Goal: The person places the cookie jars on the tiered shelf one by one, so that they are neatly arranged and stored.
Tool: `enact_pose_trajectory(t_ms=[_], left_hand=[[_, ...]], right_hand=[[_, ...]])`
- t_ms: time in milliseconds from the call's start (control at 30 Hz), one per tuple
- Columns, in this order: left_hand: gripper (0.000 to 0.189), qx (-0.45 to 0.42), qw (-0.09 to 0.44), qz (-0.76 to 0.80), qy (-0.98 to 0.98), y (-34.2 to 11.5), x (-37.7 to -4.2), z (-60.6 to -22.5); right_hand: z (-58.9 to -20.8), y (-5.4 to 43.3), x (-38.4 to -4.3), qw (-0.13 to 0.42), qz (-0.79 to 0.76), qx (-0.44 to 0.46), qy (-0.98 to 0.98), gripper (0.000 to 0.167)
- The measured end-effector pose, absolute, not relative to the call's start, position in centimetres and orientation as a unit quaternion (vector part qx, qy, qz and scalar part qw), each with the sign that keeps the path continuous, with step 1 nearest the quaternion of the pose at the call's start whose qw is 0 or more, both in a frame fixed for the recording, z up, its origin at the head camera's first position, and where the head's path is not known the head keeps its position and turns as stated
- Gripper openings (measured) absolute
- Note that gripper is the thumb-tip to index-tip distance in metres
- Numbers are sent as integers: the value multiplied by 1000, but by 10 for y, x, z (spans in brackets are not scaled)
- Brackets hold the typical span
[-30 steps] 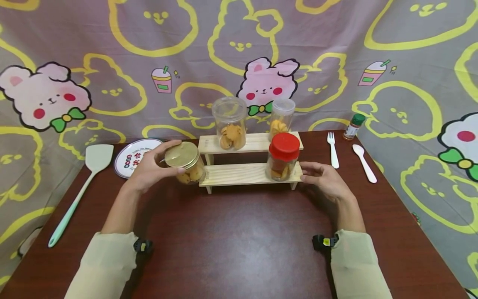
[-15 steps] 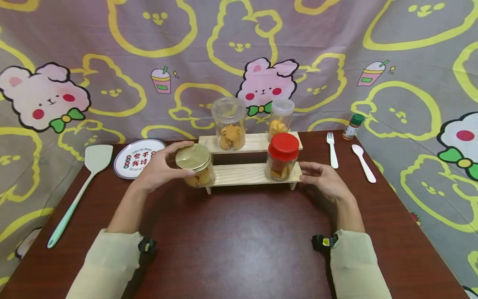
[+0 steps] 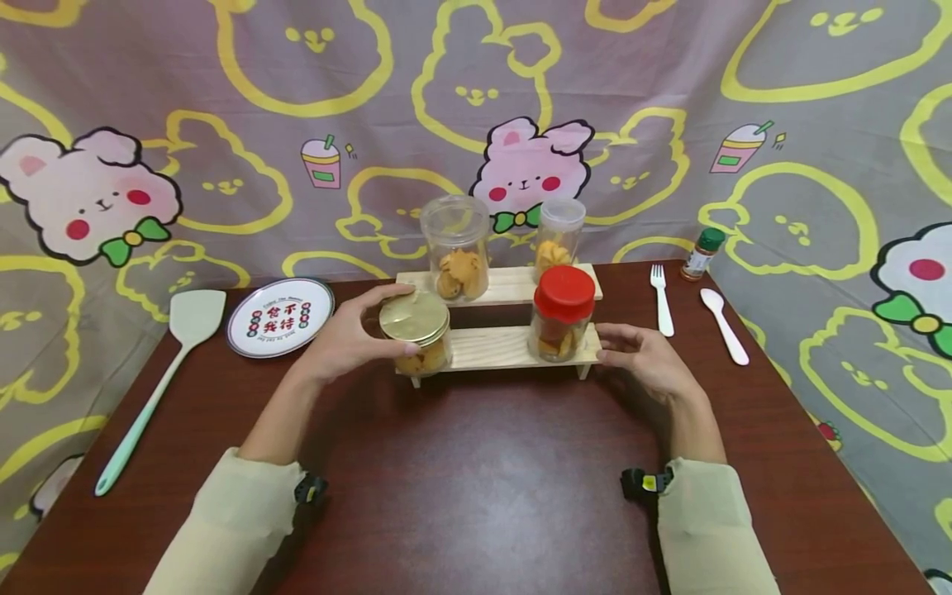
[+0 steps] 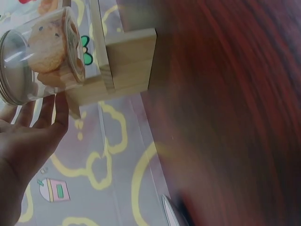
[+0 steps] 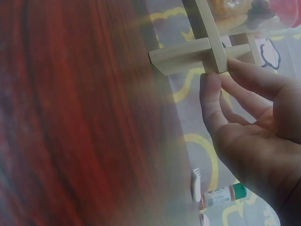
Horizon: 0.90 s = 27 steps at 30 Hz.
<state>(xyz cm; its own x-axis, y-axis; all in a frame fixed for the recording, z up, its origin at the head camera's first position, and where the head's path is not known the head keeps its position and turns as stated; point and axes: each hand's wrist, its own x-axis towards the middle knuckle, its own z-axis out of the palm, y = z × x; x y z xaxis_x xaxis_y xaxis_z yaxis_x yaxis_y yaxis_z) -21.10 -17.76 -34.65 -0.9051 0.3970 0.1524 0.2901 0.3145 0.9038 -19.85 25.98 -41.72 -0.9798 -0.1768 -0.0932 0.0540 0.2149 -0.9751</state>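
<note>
My left hand (image 3: 356, 335) grips a clear jar (image 3: 426, 357) of cookies by its gold lid (image 3: 415, 317). The jar is over the left end of the lower board of a two-step wooden rack (image 3: 491, 348); in the left wrist view a narrow gap shows between the jar's base (image 4: 75, 47) and the board. At the rack's other end, my right hand (image 3: 645, 358) pinches the lower board's edge, thumb and fingertips on it. A red-lidded jar (image 3: 559, 337) stands on the lower board at right. Two clear-lidded cookie jars, one wide (image 3: 463, 268) and one narrow (image 3: 554, 249), stand on the upper board.
On the dark wooden table (image 3: 476, 496), a turner with a green handle (image 3: 159, 388) and a printed plate (image 3: 280, 317) lie at left. A white fork (image 3: 661, 299), a white spoon (image 3: 725, 326) and a green-capped spice bottle (image 3: 702, 254) are at right. A patterned curtain (image 3: 402, 107) hangs behind.
My left hand has carried the gold-lidded jar rightward, from the rack's left side to over the lower board's left end. My right hand has stayed at the rack's right end.
</note>
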Motion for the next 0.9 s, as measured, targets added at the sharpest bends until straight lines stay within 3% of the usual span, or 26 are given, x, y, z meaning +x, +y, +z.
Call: enact_pose_trajectory(t_ms=[300,900], left_hand=[[81,214,20,539,815,-157,-213,-350],[82,220,11,542,811,-136,-212,-353]], right_hand=[[-416,260,-197,100,-628,-36,771,53],[-419,261,-201,97,-620,-37,778,52]])
